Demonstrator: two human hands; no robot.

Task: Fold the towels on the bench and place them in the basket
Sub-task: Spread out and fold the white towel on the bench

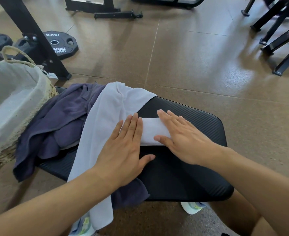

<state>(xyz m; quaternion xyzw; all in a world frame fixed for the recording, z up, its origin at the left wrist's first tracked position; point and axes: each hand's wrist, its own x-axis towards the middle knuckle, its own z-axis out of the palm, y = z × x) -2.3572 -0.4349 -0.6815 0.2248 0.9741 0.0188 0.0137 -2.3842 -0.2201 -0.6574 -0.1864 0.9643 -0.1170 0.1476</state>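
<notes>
A small white folded towel [153, 131] lies on the black padded bench [188, 171]. My left hand [125, 150] rests flat on its left end, fingers together and spread forward. My right hand [183, 135] lies flat on its right end. A long pale grey towel [109, 106] is draped unfolded across the bench and hangs off the near edge. A dark purple towel [60, 120] is bunched up to its left, partly under it. The woven basket [7, 147] with a pale cloth liner stands at the far left, against the bench.
Black weight plates [60, 42] and a black rack leg [36, 38] stand on the brown floor behind the basket. More black machine frames [280, 38] are at the top right. My shoes [194, 207] show below the bench edge.
</notes>
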